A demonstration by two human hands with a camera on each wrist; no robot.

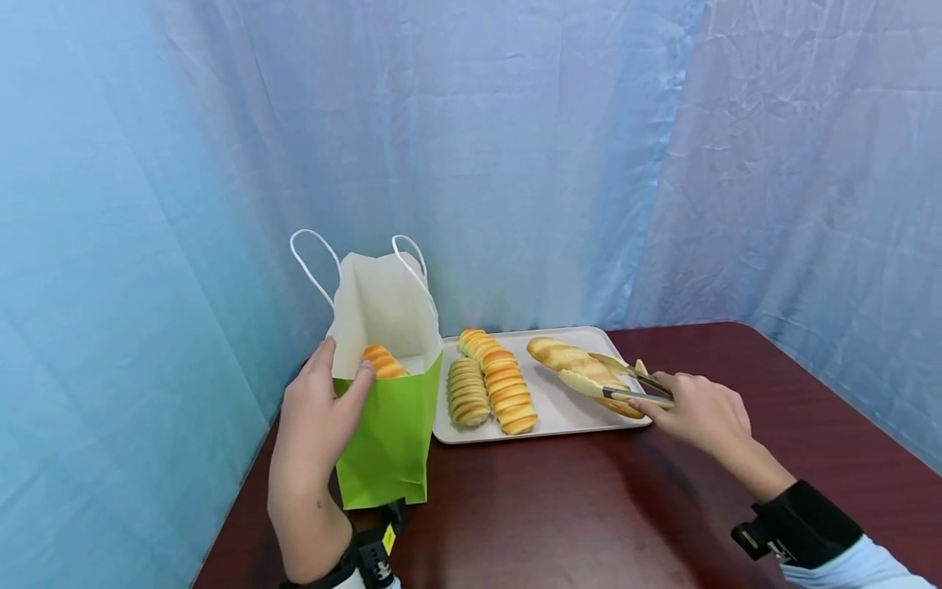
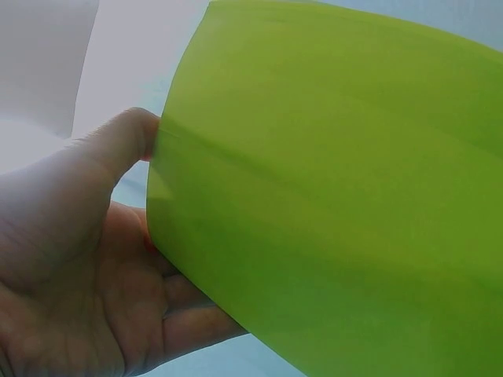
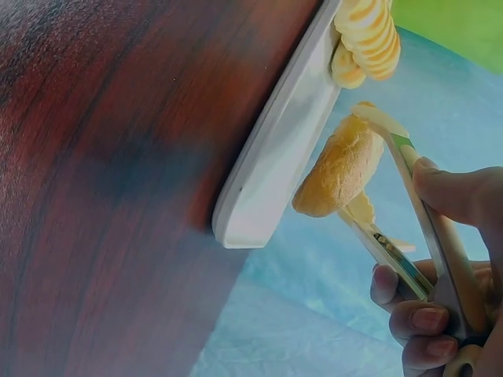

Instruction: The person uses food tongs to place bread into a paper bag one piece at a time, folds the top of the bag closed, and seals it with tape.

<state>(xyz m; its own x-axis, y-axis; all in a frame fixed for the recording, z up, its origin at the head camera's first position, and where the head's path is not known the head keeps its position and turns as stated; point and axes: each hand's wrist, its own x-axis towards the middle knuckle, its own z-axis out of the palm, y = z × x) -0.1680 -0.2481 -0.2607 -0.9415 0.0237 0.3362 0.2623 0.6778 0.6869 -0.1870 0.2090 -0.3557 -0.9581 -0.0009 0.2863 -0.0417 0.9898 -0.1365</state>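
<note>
In the head view my left hand (image 1: 312,421) holds the green and white paper bag (image 1: 383,433) at its left front edge, thumb near the rim and fingers along the side. An orange-striped bread roll (image 1: 384,360) shows inside the upright bag. My right hand (image 1: 699,413) grips a pair of tongs (image 1: 639,396), their tips on either side of a long bread loaf (image 1: 570,358) over the tray's right part. In the right wrist view the loaf (image 3: 338,173) sits between the tong tips, seemingly raised off the tray.
On the white tray (image 1: 552,419) lie a long orange-striped bread (image 1: 504,380) and a shorter greenish striped bread (image 1: 467,393), side by side at the left. The bag's white handles (image 1: 312,233) stand up. Blue curtains (image 1: 515,164) hang behind the dark wooden table (image 1: 530,507).
</note>
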